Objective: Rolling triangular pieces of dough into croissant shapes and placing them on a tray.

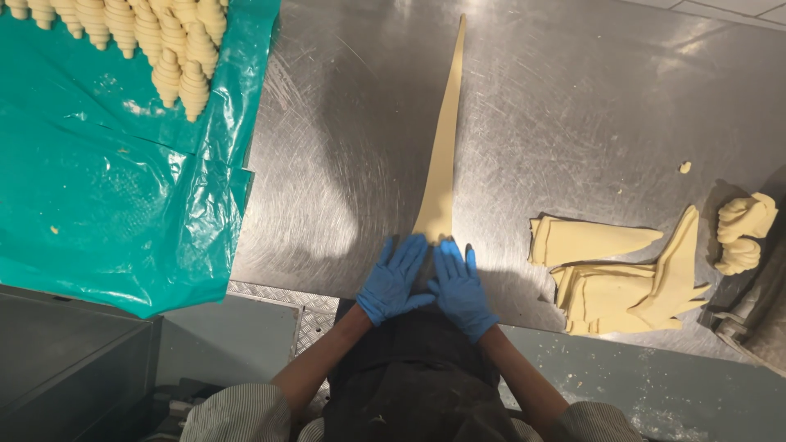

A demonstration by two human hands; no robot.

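Note:
A long, narrow triangle of pale dough lies stretched on the steel table, its tip pointing away from me. Both hands wear blue gloves. My left hand and my right hand lie flat side by side, fingers spread, on the wide near end of the dough strip, covering it. Whether the dough is rolled under the palms is hidden.
A stack of cut dough triangles lies at the right, with a lump of dough scraps beyond it. A green plastic sheet at the left carries several rolled croissants. The table's near edge runs just under my wrists.

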